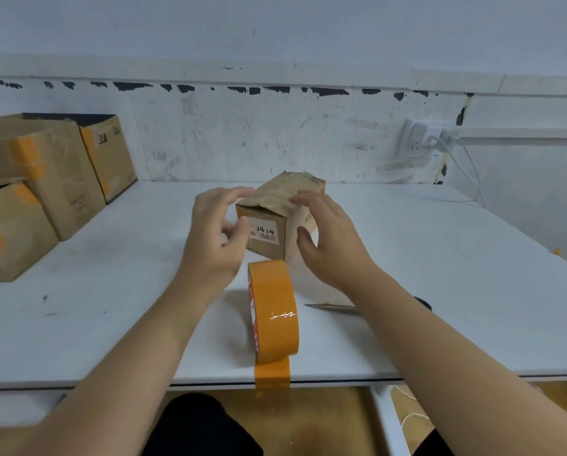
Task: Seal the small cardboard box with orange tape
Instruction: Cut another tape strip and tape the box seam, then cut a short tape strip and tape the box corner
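Observation:
A small cardboard box (275, 205) stands mid-table with a white label on its near face and its top flaps closed but crumpled. My left hand (216, 238) is at the box's left side, fingers relaxed, fingertips touching the top left edge. On the box's right, my right hand (328, 238) has its fingers resting over the top flap and the thumb beside the right face. A roll of orange tape (273, 311) stands on edge just in front of the box. Its loose end is stuck over the table's front edge (272, 376).
Several larger cardboard boxes (42, 179) with orange tape patches are stacked at the left against the wall. A blade or scissors (334, 307) lies on the white table (472, 291) under my right forearm. A wall socket with a white cable (430, 136) is at the back right.

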The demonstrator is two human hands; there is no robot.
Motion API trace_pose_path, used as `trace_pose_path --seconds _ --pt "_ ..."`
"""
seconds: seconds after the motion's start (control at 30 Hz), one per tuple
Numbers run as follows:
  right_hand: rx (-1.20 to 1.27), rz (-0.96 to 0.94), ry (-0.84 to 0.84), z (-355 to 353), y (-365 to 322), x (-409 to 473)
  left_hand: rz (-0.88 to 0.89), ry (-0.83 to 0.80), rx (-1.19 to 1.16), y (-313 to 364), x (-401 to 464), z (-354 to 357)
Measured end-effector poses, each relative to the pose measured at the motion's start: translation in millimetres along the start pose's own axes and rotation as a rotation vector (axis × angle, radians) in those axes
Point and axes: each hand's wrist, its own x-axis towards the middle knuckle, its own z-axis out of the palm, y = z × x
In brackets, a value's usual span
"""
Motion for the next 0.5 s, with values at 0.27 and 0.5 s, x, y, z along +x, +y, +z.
trace_pose_path --seconds 0.27,0.5 --pt "0.026 0.062 -0.219 -31.1 -22.4 -24.4 -0.246 -0.062 -0.202 50.6 -80.6 -52.4" --pt "0.023 0.066 -0.261 -34.6 -51.6 -75.8 -0.227 -0.248 0.16 70.2 -163.6 -62.4"
